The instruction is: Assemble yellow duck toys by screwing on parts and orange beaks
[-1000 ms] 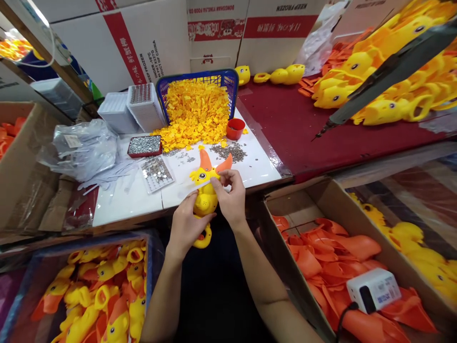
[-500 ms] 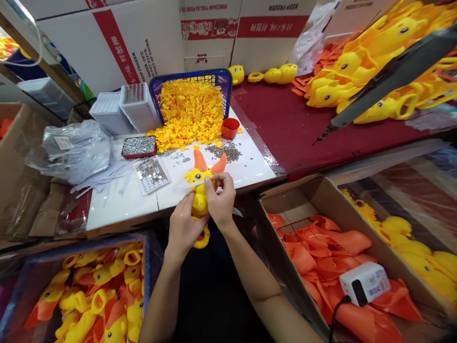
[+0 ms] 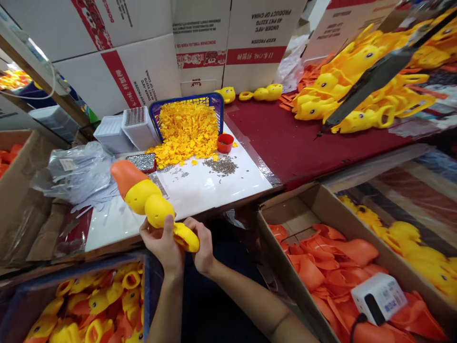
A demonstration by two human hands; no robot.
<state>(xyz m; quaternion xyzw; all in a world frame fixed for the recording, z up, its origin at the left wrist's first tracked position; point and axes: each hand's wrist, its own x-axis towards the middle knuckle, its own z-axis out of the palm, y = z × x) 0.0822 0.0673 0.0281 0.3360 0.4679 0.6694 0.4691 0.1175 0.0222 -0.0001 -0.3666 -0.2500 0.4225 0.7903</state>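
Observation:
A yellow plastic toy duck [image 3: 159,209] with an orange bill is held tilted over the front left edge of the white work surface [image 3: 200,190]. Its bill points up and to the left. My left hand [image 3: 164,245] is closed around the body, with the thumb on top near the ring-shaped end. My right hand [image 3: 202,243] grips that yellow ring handle at its right side. Part of the duck's underside is hidden by my left fingers. Behind the duck lie a red tray of small metal parts [image 3: 142,162] and a partly covered clear tray.
A blue basket [image 3: 222,114] spills small yellow pieces, beside a red cup [image 3: 225,143] and loose screws [image 3: 222,166]. A screwdriver [image 3: 367,78] hangs at right. Below stand a carton of orange parts [image 3: 321,257] and a blue bin of ducks [image 3: 144,286].
The duck has turned and moved left, its bill now closed together and pointing left. My left hand has shifted left along its body; my right hand has gone from the head to the ring handle.

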